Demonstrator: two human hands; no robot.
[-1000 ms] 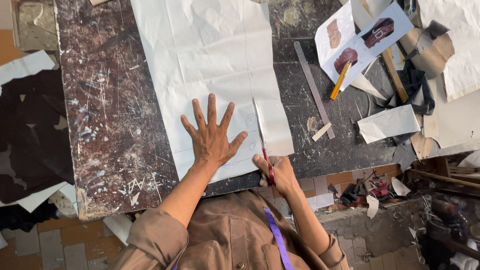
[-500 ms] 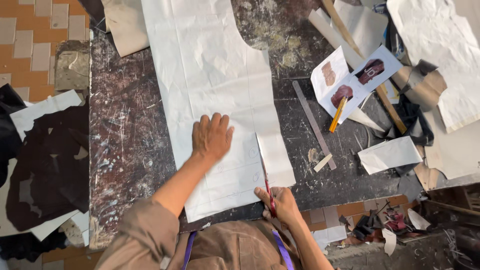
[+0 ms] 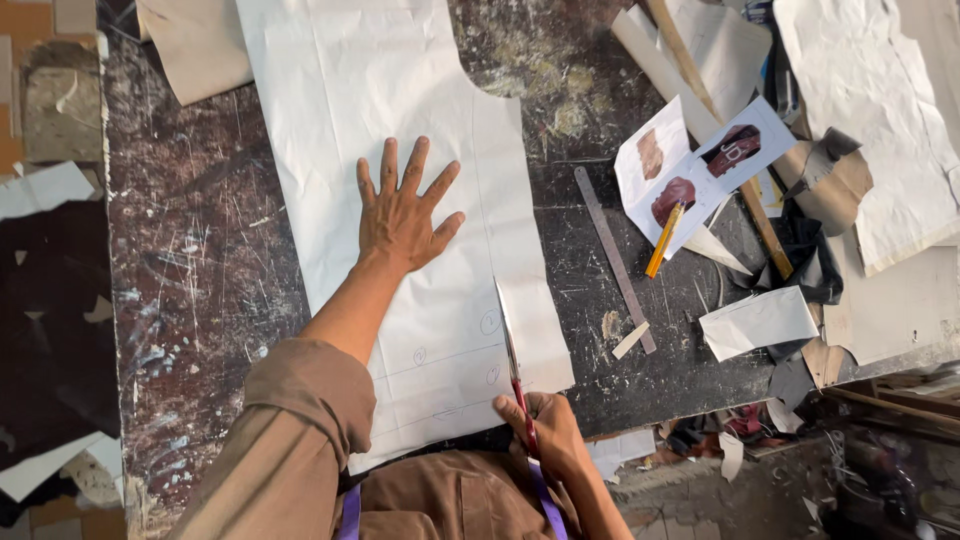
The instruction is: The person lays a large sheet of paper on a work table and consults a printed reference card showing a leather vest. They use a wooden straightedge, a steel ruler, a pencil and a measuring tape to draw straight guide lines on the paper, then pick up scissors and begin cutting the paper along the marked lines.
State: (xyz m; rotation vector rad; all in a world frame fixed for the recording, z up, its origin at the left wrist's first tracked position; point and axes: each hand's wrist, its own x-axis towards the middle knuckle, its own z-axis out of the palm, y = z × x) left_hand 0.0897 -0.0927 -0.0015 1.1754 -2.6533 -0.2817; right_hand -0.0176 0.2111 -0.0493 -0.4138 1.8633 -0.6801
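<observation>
The left hand (image 3: 400,215) has slid further up the white paper pattern (image 3: 400,150), fingers spread flat again; the right hand (image 3: 545,430) still grips scissors (image 3: 512,360), blades cutting along its edge.

Left hand (image 3: 402,213) flattens paper pattern (image 3: 400,120); right hand (image 3: 547,430) grips scissors (image 3: 512,355).

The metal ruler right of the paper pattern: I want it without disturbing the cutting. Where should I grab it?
Probably the far end of the metal ruler, coming from the right. It lies flat and bare there, slanting away from the paper pattern. Its near end has a small scrap against it, closer to the right hand holding the scissors.
</observation>
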